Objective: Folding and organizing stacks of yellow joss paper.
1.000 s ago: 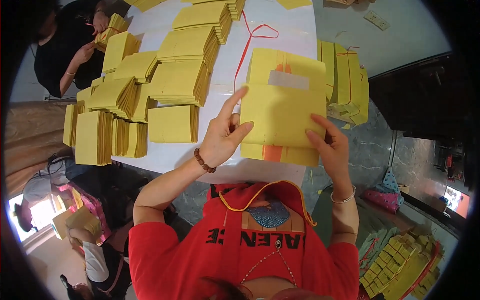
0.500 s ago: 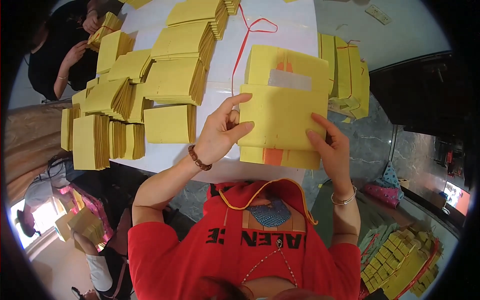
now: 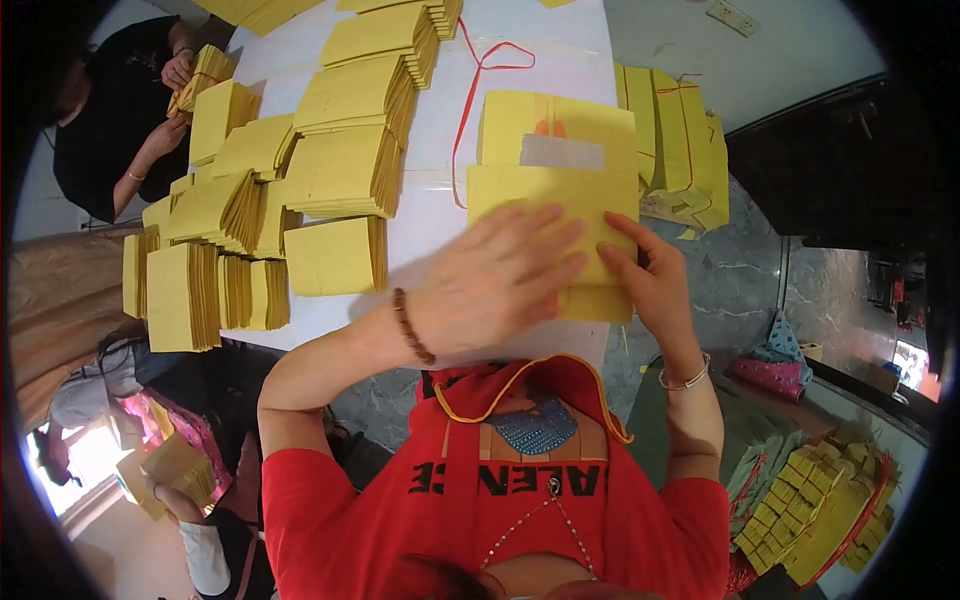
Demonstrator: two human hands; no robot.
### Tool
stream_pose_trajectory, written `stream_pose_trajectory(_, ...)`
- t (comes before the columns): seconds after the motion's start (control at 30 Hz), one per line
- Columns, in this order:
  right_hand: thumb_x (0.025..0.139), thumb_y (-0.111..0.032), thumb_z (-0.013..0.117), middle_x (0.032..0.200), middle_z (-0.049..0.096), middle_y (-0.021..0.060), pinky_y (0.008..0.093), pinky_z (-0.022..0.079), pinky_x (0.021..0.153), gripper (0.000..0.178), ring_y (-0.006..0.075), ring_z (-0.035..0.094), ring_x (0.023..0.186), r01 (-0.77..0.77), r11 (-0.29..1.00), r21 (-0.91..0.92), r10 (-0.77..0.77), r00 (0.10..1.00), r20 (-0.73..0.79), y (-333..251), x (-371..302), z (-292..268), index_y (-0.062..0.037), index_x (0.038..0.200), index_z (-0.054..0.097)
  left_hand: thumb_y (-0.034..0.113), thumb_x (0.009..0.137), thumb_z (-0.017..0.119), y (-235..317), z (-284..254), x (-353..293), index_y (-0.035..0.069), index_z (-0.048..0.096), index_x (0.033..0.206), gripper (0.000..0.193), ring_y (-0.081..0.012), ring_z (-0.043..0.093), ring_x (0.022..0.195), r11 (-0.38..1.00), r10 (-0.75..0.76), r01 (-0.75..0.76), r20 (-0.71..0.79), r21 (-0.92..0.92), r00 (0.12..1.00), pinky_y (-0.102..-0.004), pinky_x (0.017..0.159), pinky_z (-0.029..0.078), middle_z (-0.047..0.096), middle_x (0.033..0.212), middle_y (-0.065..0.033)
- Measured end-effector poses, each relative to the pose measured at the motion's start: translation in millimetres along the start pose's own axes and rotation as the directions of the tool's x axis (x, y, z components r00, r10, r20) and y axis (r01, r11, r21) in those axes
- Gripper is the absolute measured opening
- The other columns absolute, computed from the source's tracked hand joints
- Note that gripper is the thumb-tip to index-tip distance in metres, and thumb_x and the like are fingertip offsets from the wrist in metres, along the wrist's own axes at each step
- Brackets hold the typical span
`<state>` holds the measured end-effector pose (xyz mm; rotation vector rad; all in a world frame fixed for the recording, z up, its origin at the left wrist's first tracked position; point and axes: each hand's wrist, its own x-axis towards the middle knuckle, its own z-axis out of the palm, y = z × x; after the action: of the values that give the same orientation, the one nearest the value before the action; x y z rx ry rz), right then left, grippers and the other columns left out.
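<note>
In front of me at the table's near edge lies a stack of yellow paper (image 3: 500,185), set across a longer yellow paper piece (image 3: 500,118) with an orange print and a pale grey rectangle. My left hand (image 3: 510,270), blurred by motion, is stretched out over the stack's lower left part, fingers apart, hiding much of it. With thumb and fingers, my right hand (image 3: 645,270) grips the stack's right edge. A thin red tie (image 3: 465,115), looped at its far end, lies on the tabletop just left of the stack.
Several yellow paper bundles (image 3: 340,170) cover the left half of the white table (image 3: 425,215). Red-tied yellow bundles (image 3: 685,140) stand beyond its right edge, more (image 3: 800,500) at lower right. A co-worker's hands (image 3: 172,100) hold a bundle at far left; another person holds papers (image 3: 175,470) at lower left.
My left hand has left the stack's left edge and swept right across its lower part. My right hand keeps its grip on the right edge. The view has shifted slightly.
</note>
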<state>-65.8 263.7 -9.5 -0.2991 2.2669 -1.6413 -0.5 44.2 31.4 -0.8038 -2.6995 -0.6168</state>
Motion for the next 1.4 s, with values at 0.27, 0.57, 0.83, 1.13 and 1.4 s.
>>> stream_pose_trajectory(0.27,0.077,-0.014,0.065,0.081,0.064,0.0078,0.0246,0.044,0.056,0.038,0.0107,0.055,0.062,0.009,0.990,-0.139,-0.004,0.999,0.038,10.2,0.4,-7.9,-0.0039,0.113,0.059,0.050,0.074,0.059,-1.8,36.8,1.8,0.011,0.033,0.137,0.078,-0.0284,0.032,0.129,0.991,0.106,-0.078,0.269,-0.113,0.957,-0.0456,0.106,0.022,0.036,0.139,-0.0100)
stream_pose_trajectory(0.57,0.084,-0.043,0.051,0.135,0.040,0.0112,0.0447,0.016,0.108,0.063,0.0256,0.029,0.131,0.632,0.385,-0.673,-0.458,0.764,0.455,-23.6,6.2,23.8,-0.0098,0.136,0.034,0.049,0.078,0.057,-1.2,31.3,6.3,0.007,0.045,0.127,0.066,-0.0252,0.027,0.130,0.994,0.063,-0.024,0.403,-0.103,0.913,-0.0433,0.108,0.017,0.040,0.134,-0.0088)
stream_pose_trajectory(0.83,0.087,-0.046,0.046,0.137,0.036,0.0118,0.0452,0.012,0.109,0.070,0.0248,0.028,0.132,0.523,0.579,-0.626,-0.396,0.851,0.344,-7.2,6.1,29.4,-0.0013,0.137,0.026,0.008,0.087,0.046,-41.6,41.8,-4.5,0.006,0.039,0.121,0.034,-0.0228,0.029,0.131,0.020,-0.158,0.225,0.219,-0.974,0.963,-0.0366,0.105,0.024,0.036,0.133,-0.0126)
stream_pose_trajectory(1.13,0.086,-0.049,0.046,0.140,0.032,0.0098,0.0480,0.016,0.107,0.063,0.0237,0.028,0.131,0.577,0.309,-0.756,-0.455,0.788,0.415,-1.6,6.5,33.2,-0.0051,0.132,0.038,0.057,0.075,0.058,-37.1,31.6,-16.6,0.021,0.034,0.137,0.077,-0.0379,0.015,0.134,0.983,-0.175,0.181,0.167,-0.022,0.970,-0.0584,0.102,0.016,0.021,0.145,-0.0153)
stream_pose_trajectory(1.4,0.085,-0.052,0.047,0.141,0.032,0.0096,0.0492,0.014,0.107,0.066,0.0240,0.026,0.132,0.598,0.298,-0.744,-0.472,0.770,0.429,-4.6,10.1,22.0,-0.0058,0.131,0.039,0.057,0.076,0.058,-46.8,36.1,-18.1,0.023,0.033,0.137,0.074,-0.0374,0.014,0.134,0.984,-0.157,0.168,0.167,-0.052,0.973,-0.0570,0.103,0.017,0.021,0.145,-0.0160)
